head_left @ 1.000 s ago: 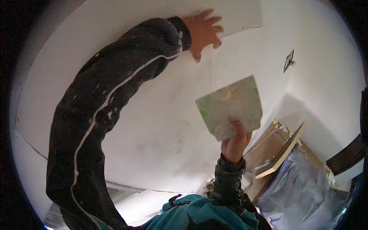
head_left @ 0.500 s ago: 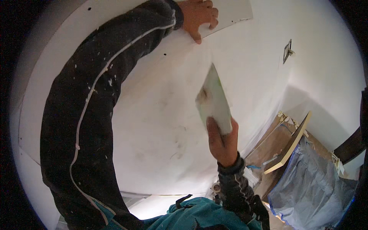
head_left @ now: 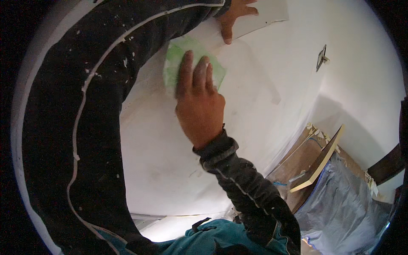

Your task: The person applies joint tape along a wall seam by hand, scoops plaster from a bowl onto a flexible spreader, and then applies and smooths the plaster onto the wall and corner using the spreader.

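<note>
The right hand [head_left: 200,108] has swung up and left, grasping the green pad [head_left: 196,47] with fingers spread, over the white surface [head_left: 161,140]; flat, even pressure should work best. Beyond, the left hand [head_left: 234,18] splays, holding nothing.

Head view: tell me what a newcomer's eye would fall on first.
Probably the big dark sleeve, flecked with white, filling much of the left side. Next, the right hand, its fingers over a pale green sheet, upper centre. Then the crumpled translucent plastic, lower right.
</note>
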`<state>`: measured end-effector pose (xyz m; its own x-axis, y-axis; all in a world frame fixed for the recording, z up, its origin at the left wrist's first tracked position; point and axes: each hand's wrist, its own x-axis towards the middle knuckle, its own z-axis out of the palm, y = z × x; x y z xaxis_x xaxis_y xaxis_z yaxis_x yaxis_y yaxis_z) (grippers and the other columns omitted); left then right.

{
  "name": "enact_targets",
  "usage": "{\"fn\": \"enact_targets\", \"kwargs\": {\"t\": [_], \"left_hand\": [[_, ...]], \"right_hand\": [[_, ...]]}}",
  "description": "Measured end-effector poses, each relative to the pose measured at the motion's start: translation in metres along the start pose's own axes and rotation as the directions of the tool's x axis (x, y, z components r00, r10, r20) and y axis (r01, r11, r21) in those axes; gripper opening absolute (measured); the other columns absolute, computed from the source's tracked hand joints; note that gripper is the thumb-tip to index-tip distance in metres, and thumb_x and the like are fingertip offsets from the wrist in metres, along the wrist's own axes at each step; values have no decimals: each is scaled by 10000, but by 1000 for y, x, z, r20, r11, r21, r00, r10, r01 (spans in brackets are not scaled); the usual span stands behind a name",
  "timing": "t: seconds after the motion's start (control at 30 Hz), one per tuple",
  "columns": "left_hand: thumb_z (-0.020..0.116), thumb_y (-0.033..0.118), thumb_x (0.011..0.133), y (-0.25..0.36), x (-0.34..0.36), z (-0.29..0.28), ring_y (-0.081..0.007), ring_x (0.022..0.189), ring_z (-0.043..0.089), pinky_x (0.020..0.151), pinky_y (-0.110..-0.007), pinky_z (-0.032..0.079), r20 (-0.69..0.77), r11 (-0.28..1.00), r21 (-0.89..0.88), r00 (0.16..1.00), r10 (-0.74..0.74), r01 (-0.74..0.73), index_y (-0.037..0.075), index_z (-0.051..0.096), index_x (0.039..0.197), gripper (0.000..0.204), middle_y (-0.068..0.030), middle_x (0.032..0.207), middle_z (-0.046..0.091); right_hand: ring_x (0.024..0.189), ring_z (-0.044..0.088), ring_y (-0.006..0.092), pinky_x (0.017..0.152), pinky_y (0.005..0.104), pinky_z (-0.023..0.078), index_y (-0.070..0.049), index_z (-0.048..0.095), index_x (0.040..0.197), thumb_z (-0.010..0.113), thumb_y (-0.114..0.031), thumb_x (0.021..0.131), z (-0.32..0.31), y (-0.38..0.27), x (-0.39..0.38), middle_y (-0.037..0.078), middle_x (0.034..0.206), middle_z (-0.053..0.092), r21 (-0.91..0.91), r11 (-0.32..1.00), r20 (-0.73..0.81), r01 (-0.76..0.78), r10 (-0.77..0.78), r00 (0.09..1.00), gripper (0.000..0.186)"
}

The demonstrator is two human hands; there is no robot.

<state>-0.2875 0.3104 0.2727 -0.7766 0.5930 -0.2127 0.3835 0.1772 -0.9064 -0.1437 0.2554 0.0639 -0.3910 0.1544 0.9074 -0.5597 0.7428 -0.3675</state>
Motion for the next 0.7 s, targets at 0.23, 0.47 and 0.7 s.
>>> {"fn": "enact_targets", "kwargs": {"t": [0.23,0.47,0.7], "left_hand": [[773,805,592,2,5,-5,-456,1532,-32,1229,-605,-3,-39,1000,-23,999,7,-8,123,204,1612,1353,-228,1674,36],[770,816,583,-1,-8,5,-439,1537,-48,1238,-583,-4,24,998,-56,1000,13,-12,115,176,1616,1383,-202,1684,4],[765,821,585,1,-3,-9,-436,1537,-58,1237,-589,-5,57,997,22,995,-78,77,142,165,1621,1377,-182,1689,-3]], "right_hand": [[1225,567,479,707,474,607,65,363,1492,521,-199,956,-29,-37,-52,410,1367,478,74,992,292,97,-115,950,619],[901,724,369,647,417,609,-88,358,1539,587,57,748,-55,17,-24,257,1366,583,130,991,201,-8,-18,980,836],[857,717,379,718,440,599,-53,420,1486,663,16,746,-33,71,16,237,1301,628,82,997,153,3,-16,988,782]]}}
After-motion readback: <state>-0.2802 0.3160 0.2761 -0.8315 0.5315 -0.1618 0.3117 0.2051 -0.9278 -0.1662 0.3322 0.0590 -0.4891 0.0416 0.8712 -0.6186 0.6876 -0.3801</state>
